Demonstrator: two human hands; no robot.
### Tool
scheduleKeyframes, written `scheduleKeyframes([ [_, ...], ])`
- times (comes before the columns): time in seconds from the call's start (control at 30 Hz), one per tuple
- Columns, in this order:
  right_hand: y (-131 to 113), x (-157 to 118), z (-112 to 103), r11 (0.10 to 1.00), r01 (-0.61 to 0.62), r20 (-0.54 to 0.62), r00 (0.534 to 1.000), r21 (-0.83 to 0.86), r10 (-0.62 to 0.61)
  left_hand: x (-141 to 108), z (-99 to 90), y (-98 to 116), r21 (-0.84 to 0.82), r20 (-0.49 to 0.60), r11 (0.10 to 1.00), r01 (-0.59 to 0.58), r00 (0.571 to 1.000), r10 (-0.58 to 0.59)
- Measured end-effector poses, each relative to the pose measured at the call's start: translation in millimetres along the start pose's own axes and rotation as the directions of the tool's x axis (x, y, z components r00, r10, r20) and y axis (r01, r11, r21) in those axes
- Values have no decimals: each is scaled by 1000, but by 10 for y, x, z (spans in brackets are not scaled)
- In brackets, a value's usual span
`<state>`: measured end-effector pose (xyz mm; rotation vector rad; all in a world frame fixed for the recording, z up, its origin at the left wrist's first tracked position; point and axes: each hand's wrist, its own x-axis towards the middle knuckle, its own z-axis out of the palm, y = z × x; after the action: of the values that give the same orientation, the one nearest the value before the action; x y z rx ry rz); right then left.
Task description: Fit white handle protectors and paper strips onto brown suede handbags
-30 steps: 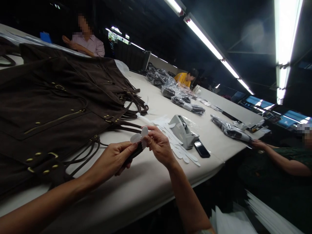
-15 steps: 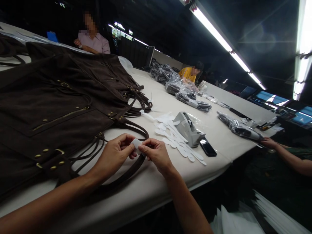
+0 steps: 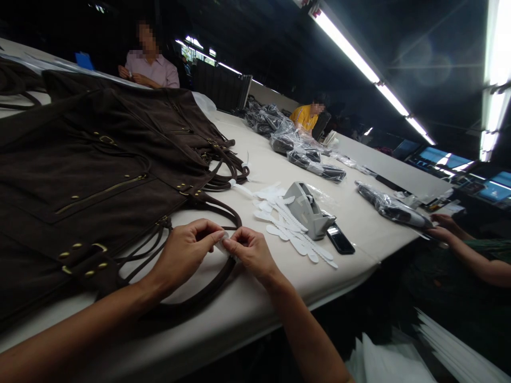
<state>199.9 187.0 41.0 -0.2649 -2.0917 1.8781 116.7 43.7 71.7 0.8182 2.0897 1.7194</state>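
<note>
My left hand [image 3: 181, 254] has thumb and forefinger pinched narrow on 1 small white strip [image 3: 222, 243], and my right hand [image 3: 254, 256] pinches it from the other side, so my 2 hands almost meet. The strip sits at the curve of a dark brown handle [image 3: 211, 290], just above the pale table [image 3: 275, 276]; my fingers hide how far it wraps. The handle loops out from the brown bags [image 3: 104, 165] lying to my left. Beyond my right hand, loose white strips [image 3: 285, 223] lie in a heap beside a grey tape dispenser [image 3: 305, 213], with a black phone [image 3: 340, 238] next to it. Plastic-wrapped bundles [image 3: 295, 149] lie farther back. At the right, a co-worker's hands [image 3: 443, 230] touch the end of 1 wrapped bundle [image 3: 391, 206]; 2 people in pink and yellow shirts are across the table.
</note>
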Motion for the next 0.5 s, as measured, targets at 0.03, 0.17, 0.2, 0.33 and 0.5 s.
scheduleKeyframes([
  [0.03,10,-4,5,1000,6,-11,1000,-8,-6,-2,0,-19,20,-4,1000,-13,1000,13],
  [0.17,26,-11,6,1000,-8,6,1000,20,8,-25,18,-83,109,-20,989,-95,995,98],
  [0.2,21,-9,5,999,-21,18,1000,48,20,-31,23,-87,123,-25,985,-122,992,126],
  [0.33,-23,-6,12,974,-99,27,995,203,96,-45,19,-26,76,-10,991,-111,994,112],
  [0.5,-93,-8,-8,947,-185,25,982,263,185,-42,-23,97,-58,50,998,18,999,-15],
])
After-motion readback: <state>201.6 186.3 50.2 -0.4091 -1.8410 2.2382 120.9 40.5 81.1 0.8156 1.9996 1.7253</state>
